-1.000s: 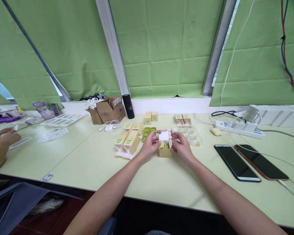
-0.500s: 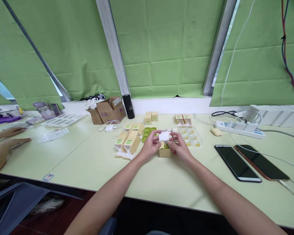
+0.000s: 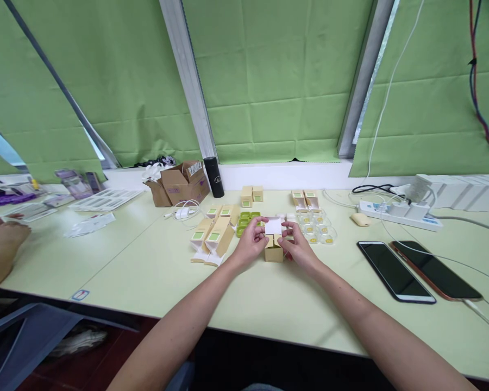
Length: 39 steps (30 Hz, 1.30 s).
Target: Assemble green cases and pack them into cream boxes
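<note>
A small tan cardboard box [image 3: 274,254] stands on the table before me with its white-lined lid raised at the back. Both side flaps lie folded inward over its opening, a narrow gap between them, so the contents are hidden. My left hand [image 3: 250,241] grips the box's left side, fingertips at the lid and flap. On the opposite side, my right hand [image 3: 298,245] holds the box with thumb and fingers closed at the right flap and lid. Green plastic cups [image 3: 244,220] sit behind my left hand. Clear cups with yellow centres [image 3: 318,227] lie beyond my right hand.
Tan boxes with open flaps [image 3: 214,237] lie left; more boxes [image 3: 251,196] stand behind. A brown carton [image 3: 183,187] and black bottle [image 3: 214,177] are at the back. Two phones [image 3: 395,271], a power strip [image 3: 399,215] and cables lie right. A co-worker's hand [image 3: 10,236] is far left.
The box's side flaps have come down inward, covering the green thing visible inside before. My right fingers shifted slightly at the right flap. The co-worker's hands moved left.
</note>
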Each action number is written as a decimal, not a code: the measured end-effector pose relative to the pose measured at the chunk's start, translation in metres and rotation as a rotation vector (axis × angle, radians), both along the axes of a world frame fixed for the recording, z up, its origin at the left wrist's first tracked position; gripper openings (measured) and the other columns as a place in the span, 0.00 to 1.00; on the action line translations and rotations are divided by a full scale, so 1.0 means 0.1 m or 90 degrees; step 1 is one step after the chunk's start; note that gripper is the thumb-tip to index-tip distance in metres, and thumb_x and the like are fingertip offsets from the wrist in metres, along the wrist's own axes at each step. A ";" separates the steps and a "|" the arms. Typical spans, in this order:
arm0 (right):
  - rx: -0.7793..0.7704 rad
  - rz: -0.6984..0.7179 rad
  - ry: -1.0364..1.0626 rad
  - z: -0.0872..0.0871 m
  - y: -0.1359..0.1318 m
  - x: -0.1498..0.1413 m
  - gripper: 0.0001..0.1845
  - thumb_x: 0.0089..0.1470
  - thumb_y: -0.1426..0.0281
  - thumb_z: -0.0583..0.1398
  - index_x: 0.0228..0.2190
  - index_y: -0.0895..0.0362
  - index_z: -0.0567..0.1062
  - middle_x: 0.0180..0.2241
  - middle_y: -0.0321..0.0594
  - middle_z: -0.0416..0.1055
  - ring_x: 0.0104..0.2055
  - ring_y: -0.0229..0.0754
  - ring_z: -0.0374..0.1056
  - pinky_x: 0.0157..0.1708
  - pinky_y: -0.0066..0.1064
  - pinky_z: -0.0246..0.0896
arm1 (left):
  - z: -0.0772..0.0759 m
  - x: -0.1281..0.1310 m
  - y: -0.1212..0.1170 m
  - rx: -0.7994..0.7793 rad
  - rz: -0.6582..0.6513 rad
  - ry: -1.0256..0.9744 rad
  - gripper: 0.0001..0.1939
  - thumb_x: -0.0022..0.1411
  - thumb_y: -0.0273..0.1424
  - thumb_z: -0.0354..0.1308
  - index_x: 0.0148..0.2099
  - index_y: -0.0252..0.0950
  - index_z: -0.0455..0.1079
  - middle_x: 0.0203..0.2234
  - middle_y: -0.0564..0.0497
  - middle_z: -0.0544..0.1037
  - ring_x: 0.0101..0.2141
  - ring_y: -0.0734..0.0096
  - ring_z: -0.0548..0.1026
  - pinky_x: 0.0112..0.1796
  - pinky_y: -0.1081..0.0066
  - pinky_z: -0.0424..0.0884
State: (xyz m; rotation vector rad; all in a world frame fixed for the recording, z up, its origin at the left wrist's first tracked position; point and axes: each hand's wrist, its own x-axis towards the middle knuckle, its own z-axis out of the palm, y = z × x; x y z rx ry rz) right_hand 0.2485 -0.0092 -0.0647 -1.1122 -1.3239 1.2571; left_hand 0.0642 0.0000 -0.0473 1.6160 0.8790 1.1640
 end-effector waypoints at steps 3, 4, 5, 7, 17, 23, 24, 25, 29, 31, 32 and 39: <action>-0.002 0.004 -0.007 0.00 0.00 0.00 0.35 0.46 0.56 0.66 0.54 0.48 0.63 0.43 0.34 0.62 0.28 0.35 0.65 0.22 0.29 0.58 | -0.02 -0.01 0.01 -0.001 -0.002 -0.002 0.26 0.58 0.32 0.66 0.56 0.40 0.60 0.32 0.54 0.75 0.26 0.76 0.64 0.31 0.73 0.57; -0.001 0.007 -0.010 0.00 0.00 0.00 0.35 0.46 0.56 0.66 0.54 0.48 0.63 0.43 0.34 0.62 0.28 0.35 0.64 0.22 0.29 0.58 | -0.02 -0.01 0.01 -0.002 -0.003 -0.003 0.26 0.58 0.32 0.66 0.55 0.40 0.60 0.32 0.54 0.76 0.26 0.76 0.64 0.32 0.73 0.57; -0.001 0.010 -0.013 0.00 0.00 0.01 0.35 0.46 0.56 0.66 0.54 0.47 0.62 0.44 0.34 0.62 0.28 0.35 0.64 0.22 0.29 0.58 | -0.03 -0.01 0.01 -0.003 -0.004 -0.006 0.26 0.58 0.32 0.66 0.55 0.40 0.59 0.33 0.54 0.76 0.26 0.76 0.64 0.32 0.73 0.58; 0.001 0.014 -0.019 0.00 0.01 0.01 0.35 0.46 0.56 0.66 0.54 0.48 0.62 0.44 0.35 0.62 0.28 0.35 0.64 0.22 0.28 0.58 | -0.04 -0.01 0.01 -0.005 -0.008 -0.012 0.27 0.58 0.33 0.67 0.55 0.41 0.58 0.33 0.54 0.76 0.27 0.76 0.65 0.32 0.73 0.58; 0.008 0.010 -0.034 0.01 0.01 0.00 0.36 0.44 0.54 0.66 0.53 0.48 0.62 0.44 0.35 0.61 0.29 0.36 0.64 0.23 0.28 0.57 | -0.07 -0.01 0.04 -0.009 -0.013 -0.025 0.25 0.59 0.32 0.66 0.52 0.42 0.55 0.33 0.57 0.75 0.26 0.77 0.66 0.32 0.74 0.59; 0.038 0.005 -0.039 -0.02 0.02 0.01 0.34 0.46 0.55 0.65 0.53 0.48 0.64 0.43 0.34 0.61 0.29 0.35 0.62 0.25 0.28 0.58 | -0.03 0.00 0.04 0.005 -0.013 -0.015 0.17 0.57 0.31 0.66 0.44 0.39 0.62 0.33 0.53 0.74 0.36 0.70 0.74 0.38 0.72 0.64; 0.050 0.003 -0.043 -0.02 0.02 0.01 0.33 0.47 0.55 0.65 0.53 0.49 0.65 0.43 0.34 0.61 0.28 0.34 0.62 0.25 0.29 0.58 | -0.03 0.00 0.04 0.007 -0.009 -0.016 0.16 0.57 0.31 0.66 0.43 0.39 0.63 0.33 0.53 0.73 0.36 0.70 0.74 0.38 0.73 0.65; 0.067 -0.001 -0.048 -0.02 0.02 0.01 0.32 0.48 0.55 0.65 0.53 0.49 0.65 0.43 0.34 0.61 0.28 0.34 0.62 0.26 0.29 0.59 | -0.03 0.00 0.04 0.009 -0.006 -0.018 0.16 0.57 0.31 0.67 0.42 0.38 0.63 0.33 0.53 0.73 0.36 0.71 0.73 0.38 0.73 0.65; 0.160 -0.032 -0.078 -0.01 0.00 0.01 0.26 0.49 0.60 0.64 0.50 0.51 0.69 0.42 0.35 0.63 0.30 0.36 0.64 0.30 0.31 0.62 | -0.05 0.00 0.04 0.005 0.001 -0.026 0.14 0.57 0.31 0.68 0.40 0.37 0.64 0.33 0.53 0.72 0.35 0.72 0.74 0.37 0.74 0.67; 0.191 -0.043 -0.088 0.01 -0.01 0.01 0.23 0.50 0.63 0.63 0.48 0.52 0.71 0.42 0.36 0.64 0.30 0.37 0.65 0.31 0.32 0.62 | -0.06 0.00 0.05 0.002 -0.004 -0.032 0.14 0.57 0.30 0.68 0.39 0.37 0.65 0.34 0.53 0.73 0.36 0.71 0.75 0.39 0.73 0.69; 0.204 -0.046 -0.091 0.02 -0.02 0.01 0.22 0.50 0.64 0.63 0.48 0.52 0.71 0.42 0.37 0.64 0.30 0.37 0.65 0.30 0.31 0.62 | -0.06 0.00 0.05 0.000 -0.008 -0.035 0.14 0.57 0.30 0.68 0.39 0.37 0.65 0.34 0.52 0.73 0.36 0.71 0.75 0.39 0.72 0.70; 0.339 -0.049 -0.100 0.10 -0.13 0.05 0.11 0.56 0.69 0.59 0.42 0.52 0.75 0.37 0.38 0.66 0.34 0.41 0.66 0.30 0.31 0.60 | -0.04 0.01 0.03 -0.003 -0.010 -0.036 0.12 0.58 0.30 0.68 0.40 0.35 0.67 0.35 0.51 0.75 0.37 0.71 0.76 0.40 0.72 0.72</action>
